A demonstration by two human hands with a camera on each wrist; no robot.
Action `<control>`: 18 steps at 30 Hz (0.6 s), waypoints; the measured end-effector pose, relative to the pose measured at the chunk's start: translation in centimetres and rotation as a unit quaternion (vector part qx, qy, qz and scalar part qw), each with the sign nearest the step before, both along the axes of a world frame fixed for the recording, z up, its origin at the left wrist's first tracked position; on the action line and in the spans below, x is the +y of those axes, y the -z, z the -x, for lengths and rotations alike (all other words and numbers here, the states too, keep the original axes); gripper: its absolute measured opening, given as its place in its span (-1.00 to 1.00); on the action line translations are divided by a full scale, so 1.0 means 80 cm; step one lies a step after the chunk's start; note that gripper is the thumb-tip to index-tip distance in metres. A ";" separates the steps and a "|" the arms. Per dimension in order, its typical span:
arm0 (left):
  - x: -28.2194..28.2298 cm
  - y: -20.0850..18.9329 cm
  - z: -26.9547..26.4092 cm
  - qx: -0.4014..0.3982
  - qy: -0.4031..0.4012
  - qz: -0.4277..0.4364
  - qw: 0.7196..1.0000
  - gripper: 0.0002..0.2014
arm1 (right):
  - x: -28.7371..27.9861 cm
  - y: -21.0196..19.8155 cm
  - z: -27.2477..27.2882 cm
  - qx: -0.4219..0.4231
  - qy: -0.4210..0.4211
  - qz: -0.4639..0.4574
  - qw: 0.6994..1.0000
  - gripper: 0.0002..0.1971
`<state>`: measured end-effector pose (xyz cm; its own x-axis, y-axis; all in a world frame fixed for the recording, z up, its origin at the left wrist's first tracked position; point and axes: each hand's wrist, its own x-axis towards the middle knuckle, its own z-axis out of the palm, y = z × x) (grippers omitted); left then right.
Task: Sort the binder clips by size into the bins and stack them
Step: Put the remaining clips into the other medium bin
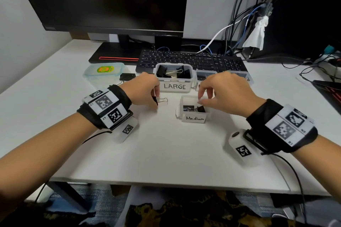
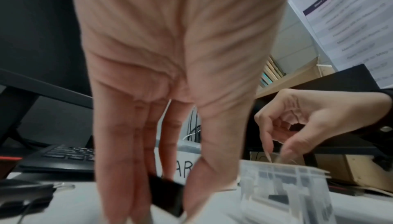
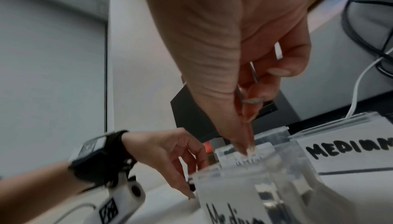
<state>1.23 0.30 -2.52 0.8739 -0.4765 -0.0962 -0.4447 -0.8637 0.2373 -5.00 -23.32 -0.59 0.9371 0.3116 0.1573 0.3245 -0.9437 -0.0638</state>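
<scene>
Steel is what you are dealing with: the binder clip [image 1: 160, 100] under your left hand [image 1: 143, 88] is a small, light, stiff thing with a black folded body and thin wire handles, one of which sticks out toward the right on the tabletop [image 1: 166, 149]. Your left fingers [image 2: 136, 160] are curled down round the black body and pinch it, low against the surface, just in front of the bin labelled LARGE [image 1: 174, 79]. Judge the painted body as slick, so squeeze its flat sides rather than the springy wire loops, which will swivel and let the clip swing. It should not break if dropped, but it may skitter.

Your right hand [image 1: 219, 92] hovers over the open bin marked Medium [image 1: 194, 110], fingertips drawn together above clips already inside. A thin wire seems caught between those fingers in the right wrist view, though blur keeps me from being sure. Another clip [image 1: 127, 77] lies near the blue-rimmed lid [image 1: 104, 71], well apart.
</scene>
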 end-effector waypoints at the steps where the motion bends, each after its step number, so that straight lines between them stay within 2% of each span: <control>1: 0.000 -0.003 0.001 -0.025 0.000 0.028 0.999 -0.71 | -0.004 -0.003 0.000 -0.003 0.006 -0.034 0.999 -0.93; 4: -0.008 -0.012 0.007 -0.077 0.008 0.153 0.985 -0.68 | -0.012 -0.012 -0.003 0.000 0.012 -0.118 0.993 -0.82; 8: -0.037 -0.021 0.021 -0.087 0.053 0.244 0.964 -0.62 | -0.009 -0.017 -0.008 0.094 -0.014 -0.234 0.968 -0.79; 10: -0.051 -0.022 0.027 -0.076 0.075 0.261 0.960 -0.60 | -0.006 -0.015 -0.010 0.118 -0.028 -0.268 0.956 -0.78; 14: -0.068 -0.016 0.033 -0.059 0.094 0.272 0.956 -0.57 | -0.007 -0.007 -0.010 0.120 -0.014 -0.290 0.949 -0.89; 16: -0.071 -0.013 0.035 -0.068 0.106 0.262 0.957 -0.56 | -0.012 -0.007 -0.009 0.129 0.002 -0.280 0.951 -0.91; 18: -0.069 -0.012 0.036 -0.080 0.107 0.226 0.965 -0.47 | -0.018 -0.009 -0.007 0.138 0.024 -0.288 0.947 -0.92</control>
